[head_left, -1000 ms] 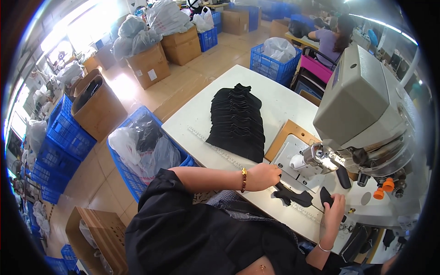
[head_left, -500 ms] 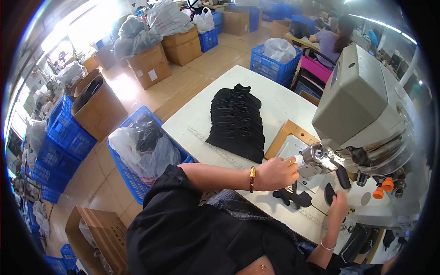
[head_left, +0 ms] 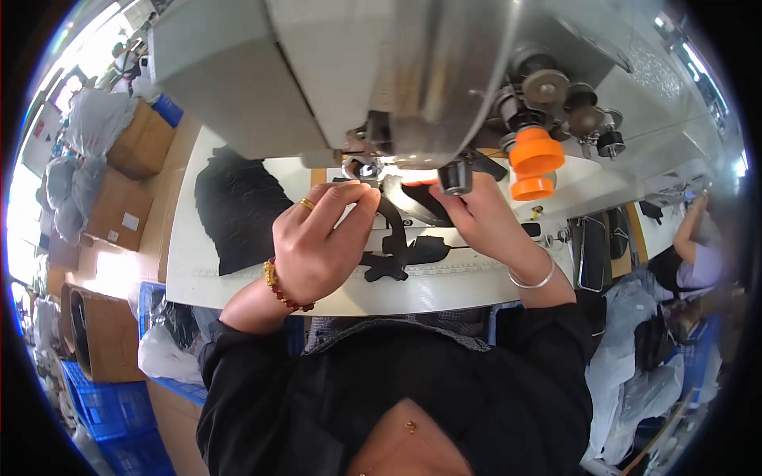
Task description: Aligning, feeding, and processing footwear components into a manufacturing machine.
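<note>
Pinching the black cut piece (head_left: 401,238) at its upper end, my left hand (head_left: 317,242) and right hand (head_left: 480,218) sit close together, fingers closed on it under the sewing machine head (head_left: 357,71). Its lower part lies flat on the white counter (head_left: 444,289). Farther left rests a black fabric stack (head_left: 238,210); beyond are cardboard boxes (head_left: 119,210).

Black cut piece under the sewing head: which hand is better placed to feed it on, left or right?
Probably right. The right hand already pinches the black cut piece right beside the needle area of the sewing machine. The left hand holds its near edge, further from the needle, better suited to steadying.
</note>
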Available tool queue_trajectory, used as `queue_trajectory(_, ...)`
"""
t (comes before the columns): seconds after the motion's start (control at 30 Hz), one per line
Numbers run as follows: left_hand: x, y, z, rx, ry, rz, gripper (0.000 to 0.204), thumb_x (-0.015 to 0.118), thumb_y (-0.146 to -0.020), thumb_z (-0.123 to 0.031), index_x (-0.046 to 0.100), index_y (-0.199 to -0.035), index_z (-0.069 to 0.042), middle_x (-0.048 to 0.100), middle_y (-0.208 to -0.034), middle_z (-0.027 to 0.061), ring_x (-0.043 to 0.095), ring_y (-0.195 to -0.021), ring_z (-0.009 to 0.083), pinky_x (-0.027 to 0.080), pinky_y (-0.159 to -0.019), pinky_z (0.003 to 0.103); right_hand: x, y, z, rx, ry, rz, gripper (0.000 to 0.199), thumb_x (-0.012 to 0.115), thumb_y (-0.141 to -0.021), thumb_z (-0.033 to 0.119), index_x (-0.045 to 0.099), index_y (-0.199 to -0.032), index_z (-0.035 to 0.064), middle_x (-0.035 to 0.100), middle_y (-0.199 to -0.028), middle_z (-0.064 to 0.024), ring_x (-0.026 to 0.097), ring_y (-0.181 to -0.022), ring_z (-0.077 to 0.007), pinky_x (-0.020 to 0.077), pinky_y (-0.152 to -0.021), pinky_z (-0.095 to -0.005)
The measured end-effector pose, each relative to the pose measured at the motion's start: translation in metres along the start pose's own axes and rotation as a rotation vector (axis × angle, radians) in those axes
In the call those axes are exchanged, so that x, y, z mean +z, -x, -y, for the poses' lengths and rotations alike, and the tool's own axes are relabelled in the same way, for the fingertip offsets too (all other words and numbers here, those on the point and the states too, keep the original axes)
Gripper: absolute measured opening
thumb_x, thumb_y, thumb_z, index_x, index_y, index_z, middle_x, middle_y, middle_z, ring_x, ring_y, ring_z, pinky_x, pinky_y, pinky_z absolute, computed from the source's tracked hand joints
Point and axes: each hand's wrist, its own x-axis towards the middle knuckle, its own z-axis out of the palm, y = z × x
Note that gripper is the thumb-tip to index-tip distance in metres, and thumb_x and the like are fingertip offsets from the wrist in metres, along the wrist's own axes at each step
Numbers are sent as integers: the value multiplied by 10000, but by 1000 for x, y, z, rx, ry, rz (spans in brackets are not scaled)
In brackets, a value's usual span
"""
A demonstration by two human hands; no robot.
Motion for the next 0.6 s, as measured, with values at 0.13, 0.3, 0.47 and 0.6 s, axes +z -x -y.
queue_trajectory(0.13,6,-1,-2,-8,21,82,217,675,-653,27,684,-865,-17,625,-886,62,627,-699,191,474,-480,268,-3,-1,-3,-134,128,48,29,590,-777,8,572,-787,-13,562,-682,-139,479,-593,-228,378,-558,-364)
queue_trajectory(0.3,14,4,-1,-43,26,134,203,674,-650,25,673,-843,-36,643,-952,69,625,-736,214,492,-522,290,-3,-6,-4,4,44,40,134,628,-715,1,509,-654,6,482,-594,-114,428,-548,-264,349,-522,-391)
queue_trajectory(0.47,10,5,5,-83,45,196,190,740,-617,-16,598,-739,-52,579,-829,85,567,-595,256,463,-535,348,-8,-6,-5,-11,222,88,143,731,-753,300,762,-817,176,506,-567,-88,441,-562,-274,356,-538,-383)
queue_trajectory(0.6,14,3,8,-66,76,175,193,728,-580,4,589,-705,-45,587,-822,89,571,-594,268,457,-525,356,-9,-10,0,0,205,79,213,747,-755,372,758,-787,161,498,-564,-86,453,-559,-268,355,-530,-391)
